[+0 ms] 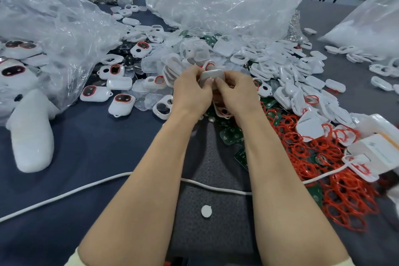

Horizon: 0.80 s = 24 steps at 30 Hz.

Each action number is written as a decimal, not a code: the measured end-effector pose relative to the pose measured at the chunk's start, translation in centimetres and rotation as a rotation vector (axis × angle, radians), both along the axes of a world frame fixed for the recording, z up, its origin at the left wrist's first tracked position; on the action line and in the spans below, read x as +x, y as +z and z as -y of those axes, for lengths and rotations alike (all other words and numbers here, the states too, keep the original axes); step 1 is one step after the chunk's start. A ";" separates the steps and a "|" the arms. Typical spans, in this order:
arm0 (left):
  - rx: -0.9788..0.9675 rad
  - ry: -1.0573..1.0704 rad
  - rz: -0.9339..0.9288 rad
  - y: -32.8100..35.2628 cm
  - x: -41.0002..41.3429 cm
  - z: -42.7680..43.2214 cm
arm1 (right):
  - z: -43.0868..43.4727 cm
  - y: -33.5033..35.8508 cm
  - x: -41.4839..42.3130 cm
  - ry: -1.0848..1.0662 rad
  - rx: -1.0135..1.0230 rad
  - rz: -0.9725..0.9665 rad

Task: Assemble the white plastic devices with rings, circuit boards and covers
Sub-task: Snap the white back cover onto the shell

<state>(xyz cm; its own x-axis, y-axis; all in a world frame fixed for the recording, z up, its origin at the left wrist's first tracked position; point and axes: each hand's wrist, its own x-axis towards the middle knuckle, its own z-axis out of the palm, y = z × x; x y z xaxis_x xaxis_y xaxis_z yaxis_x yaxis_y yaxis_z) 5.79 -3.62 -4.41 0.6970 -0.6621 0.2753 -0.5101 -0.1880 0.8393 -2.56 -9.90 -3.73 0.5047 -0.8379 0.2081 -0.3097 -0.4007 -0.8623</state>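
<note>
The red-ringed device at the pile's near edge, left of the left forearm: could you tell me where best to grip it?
Probably pinch the red-ringed device across its rounded sides, coming from above: it lies flat on the blue cloth, window up, with bare cloth on its near side.

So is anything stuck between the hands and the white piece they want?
No. The left hand and the right hand both grip the white piece, with their fingers right on it. Nothing visible sits between them. The loose white parts are piled just behind it, not in the way.
</note>
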 end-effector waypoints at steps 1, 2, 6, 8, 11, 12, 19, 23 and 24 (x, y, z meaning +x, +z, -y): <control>-0.006 0.002 -0.025 0.0 -0.1 0.0 | -0.1 0.0 0.1 0.000 0.017 0.014; -0.019 -0.006 -0.074 0.0 -0.1 0.0 | -0.1 0.1 0.1 0.004 0.049 0.033; -0.169 -0.096 -0.505 0.4 -0.4 0.0 | 0.2 0.4 -0.2 0.024 0.345 0.238; -0.246 -0.127 -0.695 0.5 -0.5 0.0 | 0.2 0.5 -0.2 0.013 0.464 0.343; -0.317 -0.181 -0.846 0.6 -0.4 0.0 | 0.1 0.6 -0.1 0.002 0.521 0.428; -0.317 -0.186 -0.839 0.6 -0.4 0.0 | 0.1 0.5 -0.1 -0.004 0.511 0.432; -0.098 -0.002 -0.193 0.2 -0.4 0.3 | -0.2 0.1 0.0 -0.095 0.041 0.056; -0.112 0.038 -0.111 -0.1 -0.8 0.3 | -0.5 0.0 0.3 -0.133 -0.075 0.010; -0.137 0.034 -0.095 0.0 -0.9 0.2 | -0.6 0.1 0.3 -0.128 -0.073 0.029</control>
<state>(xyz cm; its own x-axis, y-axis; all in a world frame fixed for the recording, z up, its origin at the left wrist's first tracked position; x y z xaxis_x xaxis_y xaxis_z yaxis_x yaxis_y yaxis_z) 4.93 -3.87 -4.43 0.7457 -0.5983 0.2932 -0.4223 -0.0841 0.9026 -2.27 -9.33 -3.62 0.3879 -0.8771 0.2832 -0.3379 -0.4212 -0.8417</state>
